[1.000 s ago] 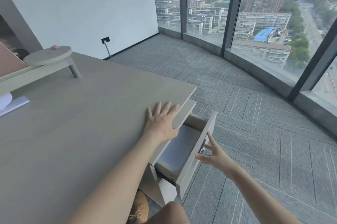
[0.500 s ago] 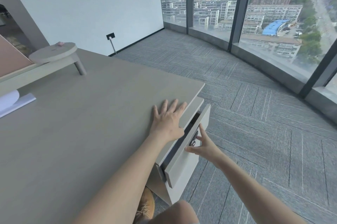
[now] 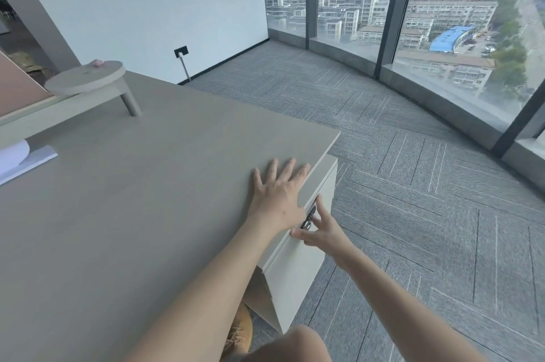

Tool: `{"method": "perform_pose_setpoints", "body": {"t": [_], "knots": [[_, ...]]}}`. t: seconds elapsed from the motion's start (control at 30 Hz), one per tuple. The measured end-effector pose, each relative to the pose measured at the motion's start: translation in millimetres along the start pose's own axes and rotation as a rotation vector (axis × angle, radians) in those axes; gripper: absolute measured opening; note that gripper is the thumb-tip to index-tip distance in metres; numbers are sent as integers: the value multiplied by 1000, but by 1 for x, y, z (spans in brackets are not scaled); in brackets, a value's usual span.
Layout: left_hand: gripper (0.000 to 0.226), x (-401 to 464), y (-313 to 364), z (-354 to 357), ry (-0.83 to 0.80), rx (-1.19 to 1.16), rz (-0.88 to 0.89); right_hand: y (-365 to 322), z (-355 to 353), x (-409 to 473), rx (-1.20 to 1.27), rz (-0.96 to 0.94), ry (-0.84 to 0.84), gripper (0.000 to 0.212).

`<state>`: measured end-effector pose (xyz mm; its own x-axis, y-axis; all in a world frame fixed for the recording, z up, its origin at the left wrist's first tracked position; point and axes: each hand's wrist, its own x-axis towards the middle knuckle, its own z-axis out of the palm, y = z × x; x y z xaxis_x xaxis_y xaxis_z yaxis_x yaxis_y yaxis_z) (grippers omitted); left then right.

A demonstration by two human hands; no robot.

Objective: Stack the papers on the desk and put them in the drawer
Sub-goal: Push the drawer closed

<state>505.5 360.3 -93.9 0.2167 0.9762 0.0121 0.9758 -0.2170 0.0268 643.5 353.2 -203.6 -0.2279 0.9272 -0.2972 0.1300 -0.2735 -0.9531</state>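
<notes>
Drawer (image 3: 303,246) pushed in under desk (image 3: 147,199) edge, now apparently flush, interior no longer visible. Right hand (image 3: 320,230) followed it in, fingers at dark handle (image 3: 308,218), closer to left hand (image 3: 278,198).

Left hand (image 3: 278,199) flat, fingers spread, on the grey desk (image 3: 132,199) near its right corner. Right hand (image 3: 320,232) with open fingers against the closed drawer (image 3: 298,261) front, touching its dark metal handle (image 3: 308,217). White papers (image 3: 20,159) at the far left; carpeted floor (image 3: 413,199) beyond
</notes>
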Motion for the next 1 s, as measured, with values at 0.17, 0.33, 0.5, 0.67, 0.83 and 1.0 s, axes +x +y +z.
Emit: {"method": "perform_pose_setpoints", "body": {"t": [0.17, 0.33, 0.5, 0.67, 0.83, 1.0], "knots": [[90, 0, 0, 0, 3, 4, 6, 6, 1, 6, -7, -16, -33, 133], [90, 0, 0, 1, 1, 3, 1, 12, 2, 11, -45, -9, -10, 135], [90, 0, 2, 0, 5, -5, -6, 14, 2, 14, -28, 7, -8, 139], [89, -1, 2, -3, -11, -7, -12, 6, -2, 12, -205, 12, 20, 149], [87, -6, 2, -7, -13, -32, -26, -28, -7, 9, -525, 14, 157, 50], [75, -26, 7, -15, 13, -174, -44, -68, -22, -10, -459, -39, 209, 47]]}}
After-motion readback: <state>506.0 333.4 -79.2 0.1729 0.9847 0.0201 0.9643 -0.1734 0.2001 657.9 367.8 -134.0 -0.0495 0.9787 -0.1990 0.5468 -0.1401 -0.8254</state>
